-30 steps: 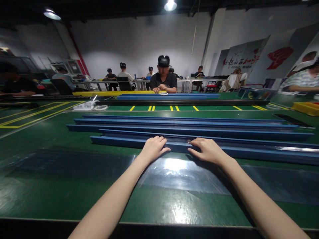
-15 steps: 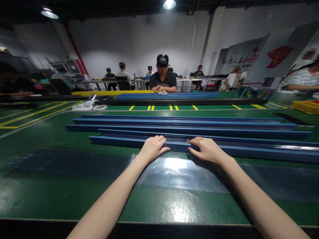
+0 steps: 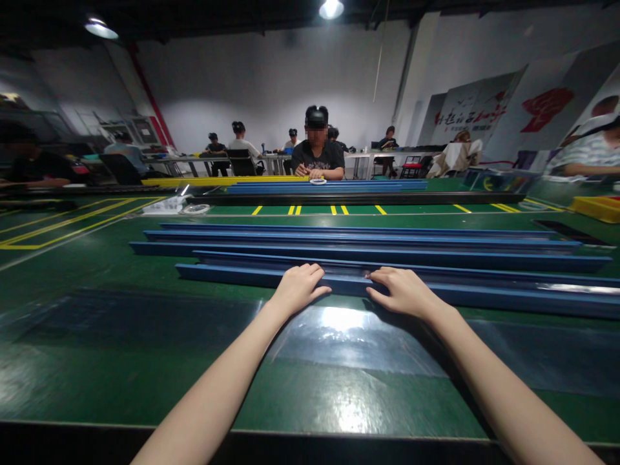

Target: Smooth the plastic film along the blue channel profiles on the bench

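Observation:
A long blue plastic channel [image 3: 242, 274] lies lengthwise across the green table in front of me. My left hand [image 3: 301, 287] has its fingers hooked over the channel's near wall, with the thumb on the front side. To its right, my right hand [image 3: 402, 289] grips the same wall, fingertips inside and thumb in front. A short stretch of channel shows between the two thumbs. Both sets of fingertips are partly hidden. Beneath my wrists, a clear plastic sheet [image 3: 310, 352] lies flat on the table and reflects the lamp.
More blue channels [image 3: 358, 248] lie just behind. Farther back are a black rail [image 3: 358, 198], a coil of clear material [image 3: 196, 209] and yellow table markings. A person [image 3: 317, 152] sits opposite. A yellow tray [image 3: 598, 209] and a dark flat object [image 3: 571, 232] are at right.
My hands keep their hold and place on the channel. The view has shifted very slightly. Across the table, the person's hands have moved a little apart.

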Demonstrator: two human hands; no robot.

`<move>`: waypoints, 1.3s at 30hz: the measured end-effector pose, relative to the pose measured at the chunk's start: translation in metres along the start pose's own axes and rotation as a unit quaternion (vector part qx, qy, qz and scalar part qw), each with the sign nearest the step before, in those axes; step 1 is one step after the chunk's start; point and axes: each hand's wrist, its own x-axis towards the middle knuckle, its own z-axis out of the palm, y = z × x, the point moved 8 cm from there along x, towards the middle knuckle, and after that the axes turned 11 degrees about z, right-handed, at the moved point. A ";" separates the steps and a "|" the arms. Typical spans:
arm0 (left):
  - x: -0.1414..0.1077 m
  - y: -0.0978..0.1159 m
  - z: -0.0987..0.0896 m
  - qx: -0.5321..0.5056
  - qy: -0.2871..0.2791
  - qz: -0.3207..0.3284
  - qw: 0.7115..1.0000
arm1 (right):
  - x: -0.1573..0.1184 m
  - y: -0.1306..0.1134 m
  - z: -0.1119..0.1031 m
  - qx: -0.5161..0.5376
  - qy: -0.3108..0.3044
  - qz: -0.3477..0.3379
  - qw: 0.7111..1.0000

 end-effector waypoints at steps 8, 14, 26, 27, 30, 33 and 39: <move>0.000 0.000 0.000 -0.009 -0.005 -0.002 1.000 | 0.001 -0.001 0.000 -0.002 -0.006 0.002 1.000; 0.000 0.000 0.000 -0.012 -0.005 -0.001 1.000 | 0.001 -0.001 0.000 -0.003 -0.003 0.000 1.000; 0.000 0.000 -0.001 -0.011 -0.007 -0.003 1.000 | 0.001 0.001 0.001 0.005 -0.004 0.000 1.000; 0.000 0.000 -0.001 -0.012 -0.008 -0.004 1.000 | 0.002 0.001 0.001 0.009 -0.004 0.002 1.000; 0.000 -0.001 0.000 -0.016 -0.010 -0.007 1.000 | 0.002 0.003 0.001 0.017 -0.003 0.006 1.000; 0.001 0.000 -0.001 -0.012 -0.012 -0.006 1.000 | 0.002 0.004 0.001 0.020 -0.003 0.006 1.000; 0.001 0.000 -0.002 -0.005 -0.013 -0.006 1.000 | 0.002 0.003 0.001 0.022 -0.005 0.004 1.000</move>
